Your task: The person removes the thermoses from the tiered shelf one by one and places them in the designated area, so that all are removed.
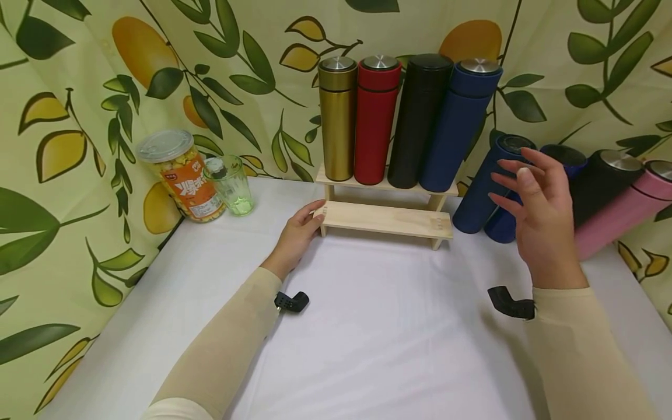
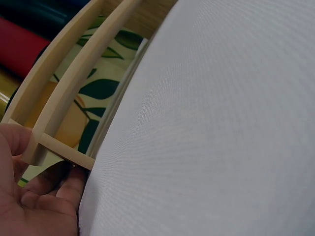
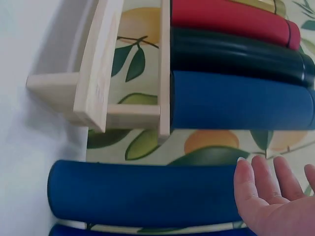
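Note:
At its left end, the two-step wooden shelf (image 1: 388, 219) is held by my left hand (image 1: 294, 239), with thumb and fingers about the lower board. In the left wrist view the thumb presses the board's end and the other fingers bend beside the side leg. A row of flasks stands on the upper step: gold (image 1: 338, 128), red (image 1: 375, 125), black (image 1: 417, 125) and blue (image 1: 458, 131). My right hand (image 1: 548, 219) is raised with fingers spread, holding nothing. It is nearest to another blue flask (image 3: 142, 191), which stands right of the shelf.
Beside that blue flask are a darker blue flask (image 1: 500, 227), a black one (image 1: 595, 184) and a pink one (image 1: 625, 216). At back left stand a lidded snack jar (image 1: 191, 186) and a green-tinted glass (image 1: 234, 186). A leaf-patterned curtain (image 1: 252, 116) borders the white table (image 1: 367, 338).

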`<state>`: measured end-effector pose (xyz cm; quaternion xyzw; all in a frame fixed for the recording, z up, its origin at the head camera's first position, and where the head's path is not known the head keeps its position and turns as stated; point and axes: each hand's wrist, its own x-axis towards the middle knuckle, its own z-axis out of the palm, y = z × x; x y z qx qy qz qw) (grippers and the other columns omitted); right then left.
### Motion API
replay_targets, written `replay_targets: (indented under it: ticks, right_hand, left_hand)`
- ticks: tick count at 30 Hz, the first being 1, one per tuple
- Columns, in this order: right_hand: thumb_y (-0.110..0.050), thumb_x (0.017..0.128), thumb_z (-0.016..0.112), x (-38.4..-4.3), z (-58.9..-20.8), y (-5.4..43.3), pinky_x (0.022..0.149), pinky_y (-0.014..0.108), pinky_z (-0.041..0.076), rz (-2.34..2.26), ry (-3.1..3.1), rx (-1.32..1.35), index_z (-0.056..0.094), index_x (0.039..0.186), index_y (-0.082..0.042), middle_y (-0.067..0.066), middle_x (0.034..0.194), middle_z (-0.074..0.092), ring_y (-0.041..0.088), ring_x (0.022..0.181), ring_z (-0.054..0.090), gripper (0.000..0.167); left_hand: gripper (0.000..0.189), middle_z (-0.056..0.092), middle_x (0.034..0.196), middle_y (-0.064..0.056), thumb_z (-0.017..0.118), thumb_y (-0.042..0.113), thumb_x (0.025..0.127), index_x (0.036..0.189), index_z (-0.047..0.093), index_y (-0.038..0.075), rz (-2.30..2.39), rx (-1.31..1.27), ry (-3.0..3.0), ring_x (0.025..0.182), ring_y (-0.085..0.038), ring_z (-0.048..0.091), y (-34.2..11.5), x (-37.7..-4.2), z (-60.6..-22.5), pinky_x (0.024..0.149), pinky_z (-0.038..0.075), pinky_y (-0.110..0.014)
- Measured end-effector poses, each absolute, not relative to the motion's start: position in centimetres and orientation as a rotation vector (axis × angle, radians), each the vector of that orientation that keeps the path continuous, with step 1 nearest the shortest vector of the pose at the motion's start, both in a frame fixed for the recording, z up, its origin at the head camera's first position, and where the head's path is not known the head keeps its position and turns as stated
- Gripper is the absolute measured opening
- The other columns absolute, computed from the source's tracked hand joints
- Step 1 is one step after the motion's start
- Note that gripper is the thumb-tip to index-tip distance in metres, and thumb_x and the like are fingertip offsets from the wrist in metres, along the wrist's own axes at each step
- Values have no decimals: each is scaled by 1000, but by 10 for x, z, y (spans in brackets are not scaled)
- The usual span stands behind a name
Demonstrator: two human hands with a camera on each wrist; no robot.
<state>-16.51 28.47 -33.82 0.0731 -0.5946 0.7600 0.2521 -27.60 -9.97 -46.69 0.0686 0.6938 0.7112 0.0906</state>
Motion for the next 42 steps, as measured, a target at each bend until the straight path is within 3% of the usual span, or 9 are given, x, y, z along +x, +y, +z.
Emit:
replay_targets:
  ticks: [6, 10, 17, 22, 42]
  right_hand:
    - [-18, 109, 69, -179, -330, 274, 118, 49, 43, 2030, -1707, 170, 47, 158, -12, 16, 150, 50, 33, 138, 54, 54]
    - [-18, 108, 70, -190, -325, 270, 123, 50, 37, 2003, -1748, 155, 45, 160, -14, 13, 151, 48, 27, 135, 53, 59]
    - [-21, 104, 77, -211, -320, 265, 121, 39, 38, 1837, -2014, 60, 30, 169, -22, 9, 163, 37, 25, 145, 43, 80]
    - [-29, 104, 77, -222, -319, 260, 125, 42, 35, 1665, -2210, -40, 20, 172, -30, 7, 170, 30, 21, 151, 38, 89]
    - [-28, 102, 81, -254, -306, 244, 111, 37, 44, 1548, -2175, -116, 30, 169, -30, 5, 156, 44, 20, 137, 48, 85]
  left_hand:
    - [44, 50, 164, -11, 62, 16, 114, 158, 59, 17, 2107, 192, 2070, 143, -24, 55, -100, -275, -466, 113, 50, -38]
    - [44, 50, 164, -11, 62, 16, 114, 158, 59, 17, 2105, 193, 2069, 143, -23, 54, -100, -275, -465, 114, 50, -38]
    - [44, 50, 163, -11, 62, 16, 114, 158, 60, 18, 2096, 193, 2083, 142, -23, 55, -100, -275, -466, 113, 50, -38]
    - [44, 51, 162, -12, 61, 15, 114, 158, 59, 17, 2096, 194, 2088, 142, -24, 55, -100, -276, -467, 113, 51, -39]
    - [44, 51, 162, -12, 62, 16, 114, 158, 60, 17, 2095, 205, 2096, 141, -23, 55, -101, -275, -466, 113, 51, -38]
